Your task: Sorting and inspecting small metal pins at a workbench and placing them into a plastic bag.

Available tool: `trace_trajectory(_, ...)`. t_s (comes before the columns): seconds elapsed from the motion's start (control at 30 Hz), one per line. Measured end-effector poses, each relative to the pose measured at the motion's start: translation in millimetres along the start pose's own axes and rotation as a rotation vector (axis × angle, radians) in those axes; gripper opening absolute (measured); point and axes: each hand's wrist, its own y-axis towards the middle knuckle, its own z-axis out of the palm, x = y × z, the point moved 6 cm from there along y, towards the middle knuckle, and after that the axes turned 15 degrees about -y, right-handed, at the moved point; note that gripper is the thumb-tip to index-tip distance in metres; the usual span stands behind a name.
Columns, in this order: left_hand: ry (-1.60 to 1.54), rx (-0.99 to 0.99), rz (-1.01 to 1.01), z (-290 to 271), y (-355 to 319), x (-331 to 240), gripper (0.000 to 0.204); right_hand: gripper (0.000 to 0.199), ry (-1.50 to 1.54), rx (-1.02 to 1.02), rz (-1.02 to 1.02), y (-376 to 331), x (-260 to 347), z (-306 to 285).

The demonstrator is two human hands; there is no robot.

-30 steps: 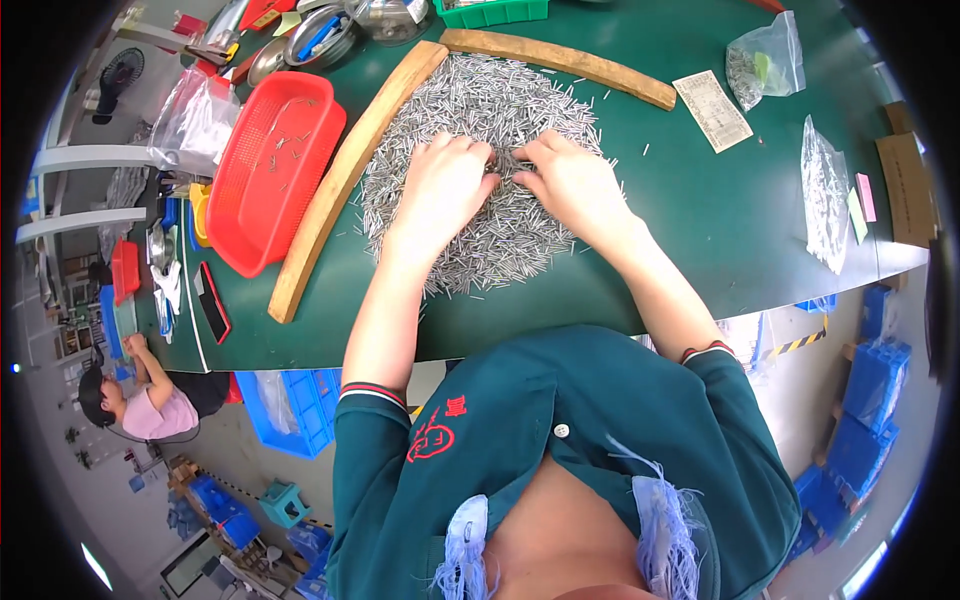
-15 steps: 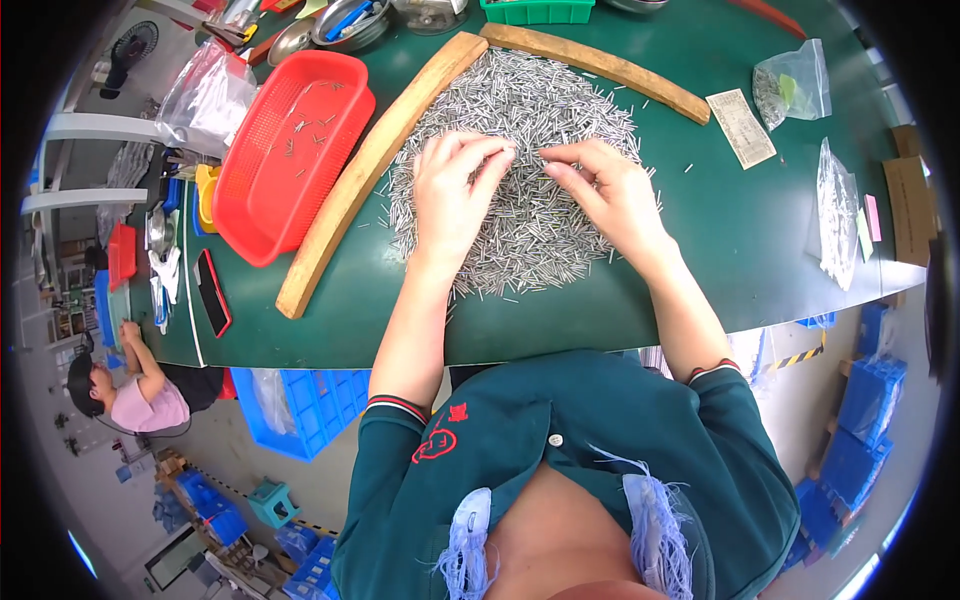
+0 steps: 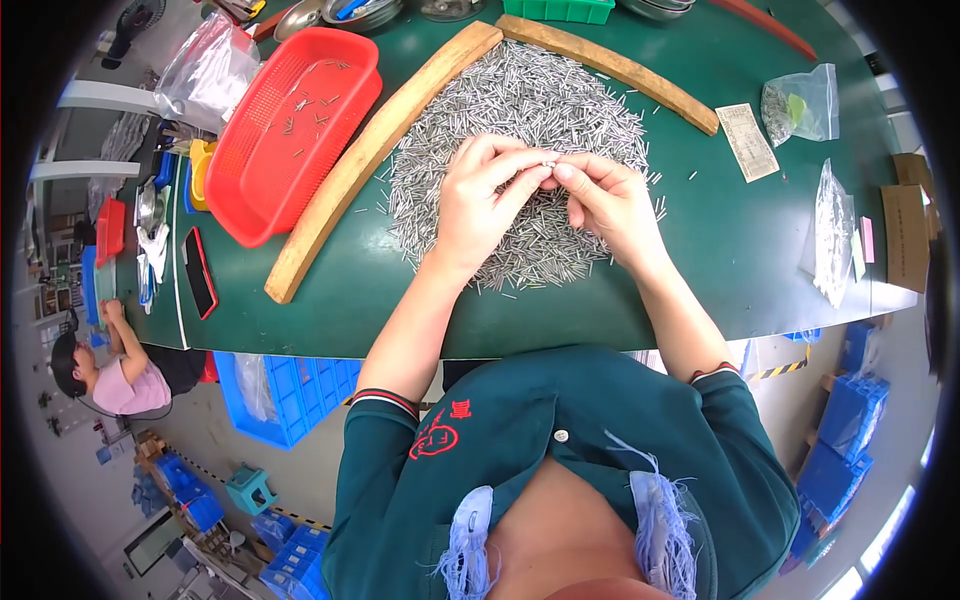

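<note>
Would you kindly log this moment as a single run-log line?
left hand: pinching small metal pin | right hand: fingertips meeting left's | below: pile of metal pins | left: red basket, few pins inside

Clear plastic bags right, another top-left — paper label on green table — dark phone left.

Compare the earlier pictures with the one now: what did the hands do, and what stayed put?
Both hands rose off the pile of metal pins. The left hand and right hand now meet fingertip to fingertip, pinching something too small to tell. The red basket and wooden strips stayed put.
</note>
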Motion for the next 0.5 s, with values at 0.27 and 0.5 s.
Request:
trace_trajectory(0.27, -0.012, 0.019, -0.030, 2.6, -1.2, 2.4, 0.019, 0.020, 0.069, 0.028, 0.065, 0.7, -3.1, -2.3)
trace_trajectory(0.5, -0.059, -0.014, -0.081, 2.4, -1.5, 4.8, 0.019, 0.020, 0.096, 0.048, 0.076, 1.0, -5.9, -1.6)
